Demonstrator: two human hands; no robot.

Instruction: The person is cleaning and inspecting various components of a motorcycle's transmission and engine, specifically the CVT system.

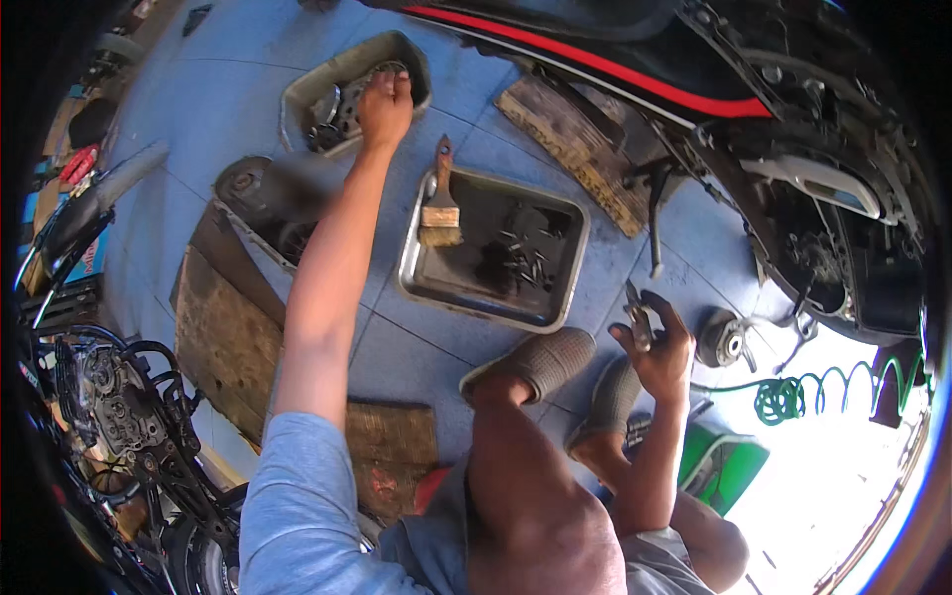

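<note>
In the head view, we find the left hand (385, 111) at the tub (415, 61), beside metal parts (327, 131); its grip we cannot tell. The right hand (662, 359) pinches a metal tool (640, 322); a slack hold could drop it. A careless left swing could knock the brush (442, 203) onto the tray (496, 315)'s small parts (531, 263).

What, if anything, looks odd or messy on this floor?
Mostly the metal tray in the middle: the paintbrush lies across its rim with the handle sticking out, and small metal pieces are scattered loose over its dark, grimy bottom. At right, the green hose is bunched up at one end of its coils.
</note>
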